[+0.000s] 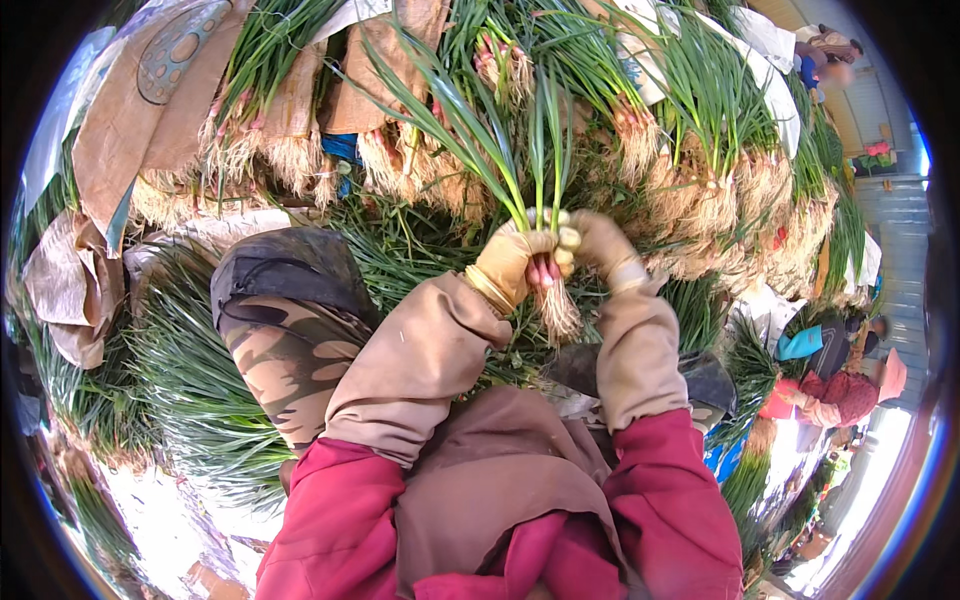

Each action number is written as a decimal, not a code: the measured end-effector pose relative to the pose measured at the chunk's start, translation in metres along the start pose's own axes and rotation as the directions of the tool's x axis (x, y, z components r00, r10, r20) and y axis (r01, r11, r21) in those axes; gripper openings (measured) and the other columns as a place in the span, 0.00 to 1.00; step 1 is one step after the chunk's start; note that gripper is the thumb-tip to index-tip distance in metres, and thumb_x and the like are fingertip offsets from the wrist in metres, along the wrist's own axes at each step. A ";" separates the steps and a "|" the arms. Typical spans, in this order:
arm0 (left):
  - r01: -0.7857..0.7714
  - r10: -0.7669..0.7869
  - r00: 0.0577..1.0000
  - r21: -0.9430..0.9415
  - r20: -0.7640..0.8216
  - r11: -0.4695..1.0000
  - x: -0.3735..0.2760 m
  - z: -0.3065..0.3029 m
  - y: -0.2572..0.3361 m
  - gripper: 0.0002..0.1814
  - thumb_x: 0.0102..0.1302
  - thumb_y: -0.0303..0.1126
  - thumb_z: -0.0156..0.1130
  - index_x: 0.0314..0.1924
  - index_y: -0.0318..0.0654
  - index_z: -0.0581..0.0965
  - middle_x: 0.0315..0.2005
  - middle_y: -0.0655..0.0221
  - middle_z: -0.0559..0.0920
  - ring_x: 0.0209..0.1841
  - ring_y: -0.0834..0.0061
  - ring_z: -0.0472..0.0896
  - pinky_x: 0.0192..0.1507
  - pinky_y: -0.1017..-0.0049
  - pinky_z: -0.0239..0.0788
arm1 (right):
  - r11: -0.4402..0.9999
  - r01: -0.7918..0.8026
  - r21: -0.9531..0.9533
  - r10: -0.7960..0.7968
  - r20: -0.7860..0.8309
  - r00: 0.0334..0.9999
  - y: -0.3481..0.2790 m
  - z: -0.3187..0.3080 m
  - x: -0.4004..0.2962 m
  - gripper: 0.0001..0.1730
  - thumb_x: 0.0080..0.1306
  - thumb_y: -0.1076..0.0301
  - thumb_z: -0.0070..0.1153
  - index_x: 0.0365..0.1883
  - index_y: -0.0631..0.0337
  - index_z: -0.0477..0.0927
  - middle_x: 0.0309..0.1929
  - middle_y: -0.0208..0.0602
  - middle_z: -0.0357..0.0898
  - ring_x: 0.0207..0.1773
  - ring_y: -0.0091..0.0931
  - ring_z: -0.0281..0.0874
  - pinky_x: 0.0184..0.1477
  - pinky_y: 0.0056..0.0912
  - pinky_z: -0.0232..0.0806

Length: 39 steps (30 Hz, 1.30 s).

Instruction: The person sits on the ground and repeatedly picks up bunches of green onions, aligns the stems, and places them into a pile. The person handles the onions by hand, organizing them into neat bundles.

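A small bunch of spring onions (543, 271) with pink bulbs and long pale roots hangs root-end down in front of me. My left hand (516, 253), in a yellowish work glove, grips its stems just above the bulbs. From the other side my right hand (598, 241), gloved too, has its curled fingers against the same stems; part of their grip is hidden. Long green leaves (480, 146) fan out beyond both hands. Below the hands, loose onion greens (420, 259) cover the ground between my knees.
Rooted onion bundles (709, 187) are piled in an arc ahead, some over brown sacking (379, 75). Onion leaves (202, 382) spread at left beside my camouflage-clad knee (289, 345). A cardboard sheet (161, 97) leans at upper left. Another person (836, 394) is at the far right.
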State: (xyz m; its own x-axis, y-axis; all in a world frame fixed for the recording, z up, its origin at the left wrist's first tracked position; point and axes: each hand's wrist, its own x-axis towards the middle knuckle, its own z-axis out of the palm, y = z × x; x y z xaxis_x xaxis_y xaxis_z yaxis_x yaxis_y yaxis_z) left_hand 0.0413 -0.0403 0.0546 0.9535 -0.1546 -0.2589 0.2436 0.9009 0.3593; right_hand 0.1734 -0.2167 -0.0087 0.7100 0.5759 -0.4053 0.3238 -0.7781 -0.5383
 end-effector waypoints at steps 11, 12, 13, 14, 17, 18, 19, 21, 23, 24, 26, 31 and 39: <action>-0.015 0.093 0.967 0.309 -0.239 0.951 0.014 -0.014 -0.015 0.08 0.55 0.26 0.51 0.34 0.33 0.74 0.15 0.68 0.76 0.09 0.81 0.69 0.08 0.85 0.57 | 0.860 0.453 0.234 -0.379 -0.301 0.875 -0.153 -0.041 0.055 0.08 0.56 0.71 0.58 0.34 0.63 0.77 0.27 0.26 0.76 0.28 0.18 0.68 0.31 0.20 0.63; -0.021 0.099 0.957 0.275 -0.274 0.961 0.013 -0.014 -0.015 0.05 0.54 0.26 0.51 0.30 0.35 0.75 0.12 0.70 0.74 0.09 0.81 0.69 0.08 0.84 0.56 | 0.906 0.412 0.096 -0.368 -0.302 0.880 -0.161 -0.035 0.056 0.09 0.56 0.68 0.59 0.33 0.62 0.76 0.26 0.28 0.75 0.27 0.19 0.68 0.31 0.22 0.63; -0.014 0.101 0.946 0.274 -0.307 0.962 0.016 -0.022 -0.021 0.07 0.54 0.25 0.50 0.33 0.35 0.74 0.13 0.70 0.74 0.09 0.80 0.68 0.09 0.83 0.56 | 0.931 0.362 -0.046 -0.358 -0.307 0.882 -0.168 -0.028 0.055 0.10 0.55 0.66 0.60 0.32 0.62 0.76 0.25 0.30 0.74 0.26 0.21 0.68 0.30 0.24 0.63; -0.049 0.135 0.935 0.256 -0.328 0.965 0.019 -0.025 -0.026 0.07 0.55 0.25 0.50 0.35 0.35 0.73 0.14 0.69 0.73 0.09 0.80 0.67 0.09 0.82 0.56 | 0.932 0.345 -0.112 -0.362 -0.349 0.864 -0.176 -0.023 0.052 0.14 0.53 0.61 0.62 0.28 0.61 0.74 0.23 0.35 0.72 0.25 0.26 0.68 0.29 0.28 0.62; -0.064 0.198 0.918 0.365 -0.343 0.929 0.019 -0.024 -0.027 0.09 0.56 0.25 0.49 0.39 0.35 0.71 0.16 0.69 0.73 0.10 0.80 0.66 0.10 0.81 0.55 | 0.869 0.341 -0.358 -0.473 -0.402 0.784 -0.182 -0.011 0.044 0.15 0.52 0.60 0.63 0.26 0.61 0.73 0.22 0.36 0.71 0.24 0.30 0.68 0.29 0.30 0.62; -0.051 0.211 0.918 0.427 -0.337 0.903 0.018 -0.021 -0.027 0.10 0.56 0.25 0.49 0.40 0.35 0.70 0.16 0.69 0.73 0.10 0.80 0.66 0.10 0.80 0.55 | 0.840 0.346 -0.418 -0.515 -0.410 0.753 -0.172 -0.007 0.050 0.15 0.50 0.60 0.64 0.27 0.60 0.74 0.22 0.37 0.71 0.24 0.32 0.68 0.28 0.31 0.62; -0.090 0.243 0.913 0.420 -0.327 0.903 0.018 -0.024 -0.028 0.08 0.59 0.29 0.50 0.38 0.37 0.69 0.16 0.70 0.72 0.11 0.80 0.66 0.10 0.81 0.54 | 0.919 0.277 -0.279 -0.365 -0.343 0.865 -0.174 -0.010 0.050 0.13 0.52 0.62 0.63 0.29 0.60 0.75 0.24 0.33 0.74 0.25 0.28 0.70 0.30 0.29 0.63; -0.039 0.183 0.919 0.380 -0.350 0.924 0.015 -0.025 -0.025 0.09 0.62 0.34 0.51 0.38 0.38 0.68 0.15 0.72 0.71 0.11 0.81 0.65 0.09 0.81 0.53 | 0.742 0.434 0.511 -0.233 -0.410 0.882 -0.164 -0.001 0.052 0.10 0.56 0.65 0.59 0.32 0.61 0.76 0.28 0.30 0.77 0.28 0.23 0.72 0.31 0.26 0.64; 0.036 0.092 0.904 0.289 -0.418 0.957 0.012 -0.022 -0.014 0.09 0.63 0.38 0.50 0.36 0.40 0.68 0.14 0.74 0.68 0.11 0.82 0.63 0.09 0.81 0.52 | 0.648 0.376 0.663 -0.153 -0.370 0.916 -0.163 -0.006 0.035 0.08 0.61 0.67 0.54 0.35 0.61 0.76 0.30 0.31 0.78 0.34 0.21 0.75 0.37 0.22 0.66; 0.061 0.046 0.920 0.260 -0.388 0.964 0.009 -0.021 -0.009 0.10 0.63 0.39 0.50 0.33 0.41 0.69 0.14 0.75 0.68 0.10 0.82 0.62 0.09 0.81 0.52 | 0.611 0.423 0.669 -0.201 -0.386 0.901 -0.161 -0.004 0.023 0.08 0.62 0.67 0.53 0.36 0.62 0.75 0.30 0.31 0.78 0.35 0.22 0.76 0.37 0.22 0.66; 0.146 -0.040 0.926 0.258 -0.377 0.955 0.008 -0.023 0.001 0.14 0.63 0.42 0.50 0.24 0.43 0.69 0.12 0.76 0.66 0.10 0.81 0.62 0.09 0.80 0.52 | 0.441 0.448 0.777 -0.225 -0.388 0.894 -0.155 0.011 0.006 0.09 0.64 0.66 0.50 0.37 0.62 0.74 0.27 0.31 0.76 0.32 0.23 0.75 0.36 0.23 0.66; 0.240 -0.143 0.906 0.204 -0.397 0.949 0.012 -0.031 -0.002 0.11 0.61 0.38 0.53 0.22 0.46 0.68 0.10 0.79 0.63 0.09 0.84 0.58 0.10 0.81 0.49 | -0.043 0.203 0.978 0.092 -0.199 0.976 -0.119 0.012 0.003 0.06 0.63 0.68 0.50 0.31 0.62 0.74 0.14 0.22 0.61 0.15 0.15 0.55 0.21 0.20 0.58; 0.198 -0.095 0.948 0.328 -0.303 0.924 0.001 -0.012 0.008 0.11 0.66 0.38 0.48 0.39 0.40 0.73 0.11 0.80 0.60 0.10 0.86 0.54 0.12 0.82 0.46 | 0.246 0.470 0.848 0.390 -0.530 0.753 -0.025 -0.063 -0.012 0.09 0.62 0.64 0.49 0.29 0.62 0.72 0.16 0.25 0.65 0.13 0.18 0.62 0.16 0.22 0.63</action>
State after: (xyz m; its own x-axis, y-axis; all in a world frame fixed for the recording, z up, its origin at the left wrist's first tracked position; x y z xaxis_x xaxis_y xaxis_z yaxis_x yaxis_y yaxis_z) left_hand 0.0424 -0.0281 0.0466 0.8271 -0.1098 -0.5512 0.4719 0.6683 0.5750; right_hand 0.1959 -0.2204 0.0558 0.9924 -0.0030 -0.1232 -0.1170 0.2916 -0.9494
